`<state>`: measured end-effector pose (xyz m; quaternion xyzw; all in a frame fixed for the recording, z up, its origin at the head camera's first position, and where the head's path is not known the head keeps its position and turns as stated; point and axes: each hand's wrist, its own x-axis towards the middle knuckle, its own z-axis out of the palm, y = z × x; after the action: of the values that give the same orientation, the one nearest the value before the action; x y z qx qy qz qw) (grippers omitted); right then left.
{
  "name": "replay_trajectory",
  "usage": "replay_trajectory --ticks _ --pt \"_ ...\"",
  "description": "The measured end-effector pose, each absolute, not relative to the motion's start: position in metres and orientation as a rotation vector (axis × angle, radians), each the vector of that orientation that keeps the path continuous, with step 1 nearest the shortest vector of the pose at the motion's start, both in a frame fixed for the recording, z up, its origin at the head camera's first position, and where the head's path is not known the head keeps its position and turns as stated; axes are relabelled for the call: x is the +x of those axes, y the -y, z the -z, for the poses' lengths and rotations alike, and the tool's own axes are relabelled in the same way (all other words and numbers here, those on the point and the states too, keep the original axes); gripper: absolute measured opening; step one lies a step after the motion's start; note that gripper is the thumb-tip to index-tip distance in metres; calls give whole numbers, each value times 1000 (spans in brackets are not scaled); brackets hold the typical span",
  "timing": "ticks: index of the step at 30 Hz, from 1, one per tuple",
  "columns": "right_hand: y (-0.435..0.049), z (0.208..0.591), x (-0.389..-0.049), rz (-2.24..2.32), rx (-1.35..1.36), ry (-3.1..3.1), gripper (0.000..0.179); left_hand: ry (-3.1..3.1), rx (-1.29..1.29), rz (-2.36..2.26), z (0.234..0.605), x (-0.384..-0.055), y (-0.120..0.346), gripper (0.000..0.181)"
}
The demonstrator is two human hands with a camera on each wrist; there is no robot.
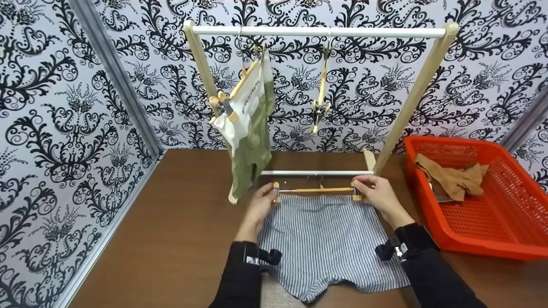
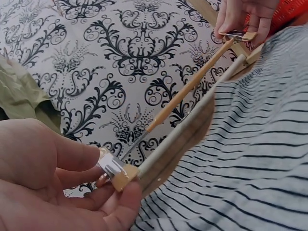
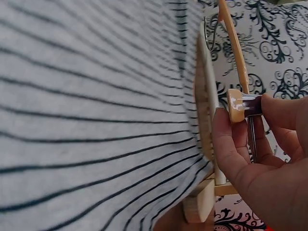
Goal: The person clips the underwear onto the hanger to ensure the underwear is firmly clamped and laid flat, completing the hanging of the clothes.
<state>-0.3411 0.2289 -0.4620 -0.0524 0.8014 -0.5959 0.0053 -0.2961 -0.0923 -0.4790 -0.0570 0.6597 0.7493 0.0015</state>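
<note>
Pinching hands: your left hand [image 1: 260,205] grips the left clip [image 1: 277,192], your right hand [image 1: 380,196] the right clip [image 1: 356,192].
Hanger [image 1: 325,189]: just beyond the striped shorts [image 1: 325,239], which lie spread on the table [image 1: 171,239].
Clip risk: catching too little cloth could let the shorts slip.
Waistband [image 1: 317,199]: you cannot tell whether either clip bites it.
Left sleeve [image 1: 239,273]: hides one edge of the shorts.

I am wearing long black fabric sleeves [image 1: 239,278], and small black rounded wrist cameras [image 1: 270,256] are jutting out beside small whitish markings [image 1: 252,260]
</note>
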Motion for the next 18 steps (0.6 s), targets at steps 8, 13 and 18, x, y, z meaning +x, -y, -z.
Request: replay_trajectory --ticks 8,13,18 --pt "-230 468 -342 1942 -200 -2481 36 -2217 -171 -2239 472 -294 93 49" --pt "-231 467 -341 1990 -205 -2500 35 -2231 -92 -2267 465 -294 94 49" --pt "-231 470 -343 1957 -183 -2474 38 -2201 -84 -2259 473 -297 92 53"
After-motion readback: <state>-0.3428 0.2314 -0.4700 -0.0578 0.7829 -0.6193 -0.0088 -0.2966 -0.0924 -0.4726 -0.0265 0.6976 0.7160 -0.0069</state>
